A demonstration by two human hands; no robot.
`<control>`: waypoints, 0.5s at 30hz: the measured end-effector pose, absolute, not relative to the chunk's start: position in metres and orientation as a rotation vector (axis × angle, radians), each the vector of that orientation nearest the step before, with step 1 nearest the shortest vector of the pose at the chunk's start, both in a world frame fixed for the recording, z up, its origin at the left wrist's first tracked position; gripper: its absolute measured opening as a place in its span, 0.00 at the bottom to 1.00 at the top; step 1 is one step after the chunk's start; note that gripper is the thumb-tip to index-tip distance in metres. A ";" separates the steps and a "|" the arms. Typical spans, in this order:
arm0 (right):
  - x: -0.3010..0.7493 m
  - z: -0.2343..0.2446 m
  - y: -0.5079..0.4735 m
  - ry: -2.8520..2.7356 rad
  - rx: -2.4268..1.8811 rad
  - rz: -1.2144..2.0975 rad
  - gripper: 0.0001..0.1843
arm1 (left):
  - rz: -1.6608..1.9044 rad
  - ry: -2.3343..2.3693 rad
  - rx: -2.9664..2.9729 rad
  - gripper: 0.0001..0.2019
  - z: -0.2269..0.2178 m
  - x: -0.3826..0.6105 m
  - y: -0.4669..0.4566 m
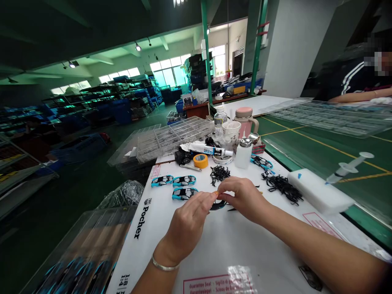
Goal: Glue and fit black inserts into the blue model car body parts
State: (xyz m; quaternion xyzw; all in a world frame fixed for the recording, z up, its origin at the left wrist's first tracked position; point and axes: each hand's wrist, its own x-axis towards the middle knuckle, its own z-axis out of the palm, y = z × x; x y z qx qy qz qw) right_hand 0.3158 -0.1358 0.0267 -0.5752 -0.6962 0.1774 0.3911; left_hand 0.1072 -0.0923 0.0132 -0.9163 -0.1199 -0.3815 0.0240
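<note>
My left hand [190, 216], with a bracelet at the wrist, is closed, its fingers pressed together. My right hand [245, 200] pinches against its fingertips; what lies in the pinch is hidden. Just below the joined fingertips a dark curved part [218, 205] shows, mostly covered by the hands. Left of them lie three blue-and-black moulded parts, one of them nearest my left hand [184, 193]. A small pile of black strips [219, 174] lies right behind the fingertips, and a larger pile of black strips [284, 188] is off to the right.
Behind stand a white dispenser bottle [243, 154], a yellow tape roll [200, 161], a glue tube [211, 150] and a pink mug [244, 122]. A syringe [349, 168] rests on a white foam block [320, 191] at right. Clear trays [180, 136] are stacked back left. Another person's arm [355, 97] shows far right.
</note>
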 end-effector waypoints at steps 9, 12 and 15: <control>0.330 0.025 -0.128 -1.546 -1.359 1.142 0.09 | -1.185 -0.139 -2.880 0.27 0.016 0.107 -0.097; 0.334 0.026 -0.128 -1.517 -1.320 1.283 0.12 | -1.170 -0.083 -2.900 0.28 0.016 0.107 -0.098; 0.337 0.026 -0.127 -1.505 -1.279 1.401 0.11 | -1.153 -0.027 -2.917 0.28 0.018 0.106 -0.099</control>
